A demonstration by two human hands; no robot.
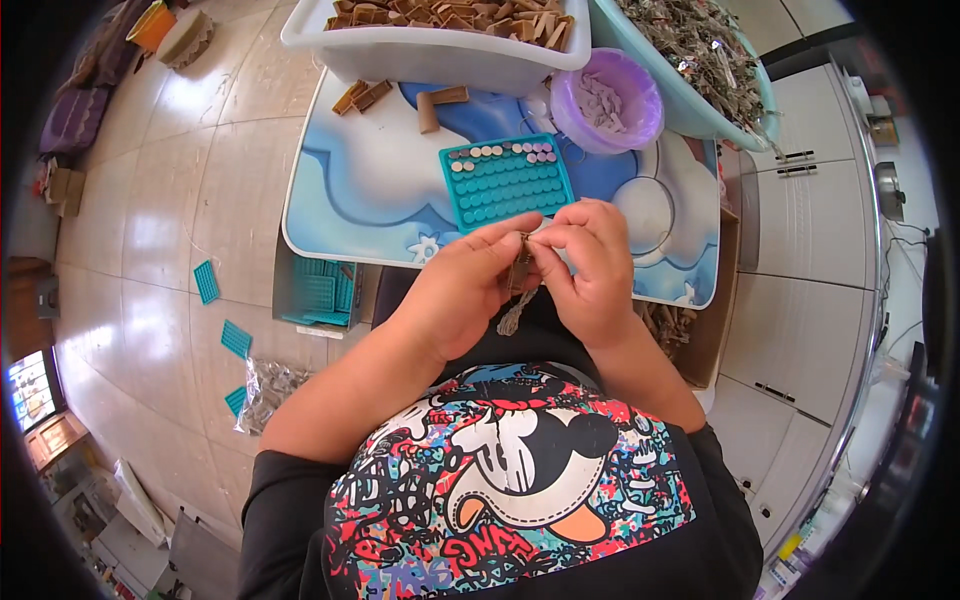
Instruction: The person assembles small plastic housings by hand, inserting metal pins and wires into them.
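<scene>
My left hand (455, 290) and my right hand (592, 262) meet in front of me at the near edge of the table. Fingers and thumbs pinch a small dark brown piece (518, 272) between the two hands; its exact kind is too small and covered to make out. A greyish braided cord (512, 316) dangles below it. Just beyond my fingertips lies a teal tray (510, 190) with rows of round hollows. Small white, dark and lilac round pieces fill its far rows.
A white tub (430, 62) of brown pieces stands on the cloud-patterned table (345, 190). Beside it are a lilac bucket (655, 110) and a teal basin (765, 100) of shiny wrapped bits. Teal trays (236, 338) and a clear bag (268, 392) lie on the floor at left.
</scene>
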